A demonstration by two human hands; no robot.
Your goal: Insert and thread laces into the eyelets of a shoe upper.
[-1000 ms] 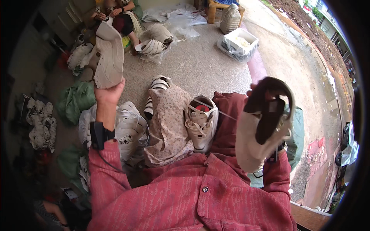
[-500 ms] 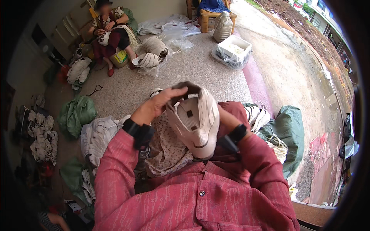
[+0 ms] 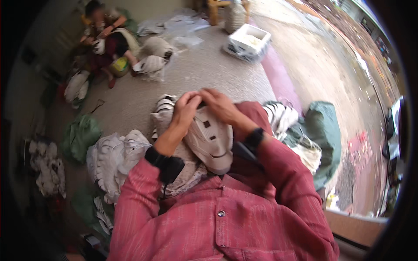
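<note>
A white shoe upper (image 3: 213, 145) with small dark squares down its middle rests over my lap, its toe pointing toward me. My left hand (image 3: 187, 112) grips the far, ankle end, fingers curled over the edge. Right beside it, my right hand (image 3: 220, 106) closes on the same edge, the fingertips of both hands nearly meeting. The fingers cover that rim, so what lies beneath them is hidden. A speckled cloth (image 3: 185, 174) lies under the shoe upper on my left thigh. More striped white uppers (image 3: 165, 104) are just beyond my left hand.
White uppers (image 3: 115, 158) are heaped at my left near a green sack (image 3: 82, 137). At my right stand another green sack (image 3: 324, 139) and more uppers (image 3: 278, 115). A white foam box (image 3: 250, 38) stands ahead. A seated person (image 3: 104, 39) works at far left.
My right hand has come from the shoe upper's right side to its far edge, meeting my left hand. The upper now lies lower and flatter, and the whole view has shifted.
</note>
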